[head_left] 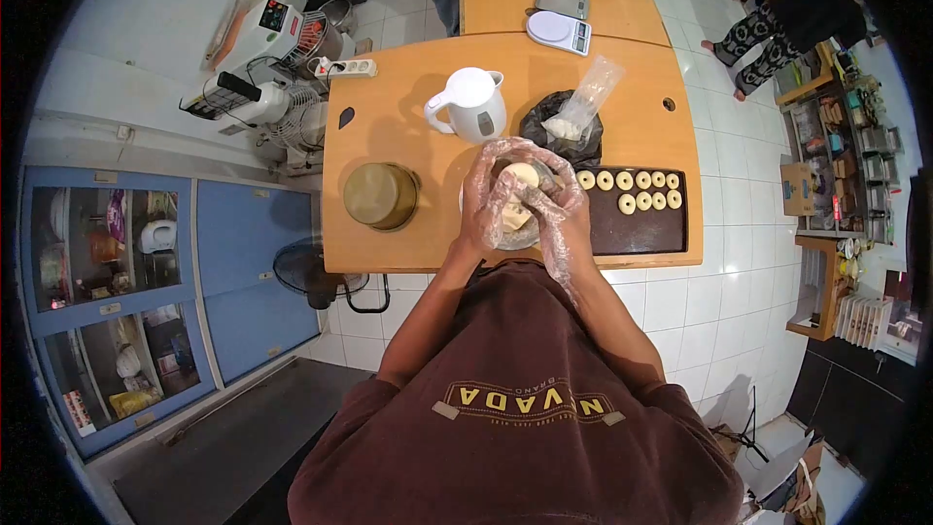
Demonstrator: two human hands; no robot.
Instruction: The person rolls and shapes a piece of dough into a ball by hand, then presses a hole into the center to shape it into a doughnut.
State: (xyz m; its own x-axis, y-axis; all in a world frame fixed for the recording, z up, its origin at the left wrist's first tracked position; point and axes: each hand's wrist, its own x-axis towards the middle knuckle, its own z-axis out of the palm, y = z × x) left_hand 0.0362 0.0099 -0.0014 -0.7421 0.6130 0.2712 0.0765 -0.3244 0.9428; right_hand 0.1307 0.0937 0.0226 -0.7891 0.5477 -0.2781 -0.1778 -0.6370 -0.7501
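Both plastic-gloved hands (pixel 523 196) close together around pale round dough (pixel 525 174), dark rectangular tray (pixel 637 232) of rings at three o'clock!

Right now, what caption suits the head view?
Left hand and right hand, in clear plastic, hold pale dough beside a tray of rings.

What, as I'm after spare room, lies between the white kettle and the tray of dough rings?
A black plastic bag, a clear bag partly over it, shows between kettle and tray in the head view.
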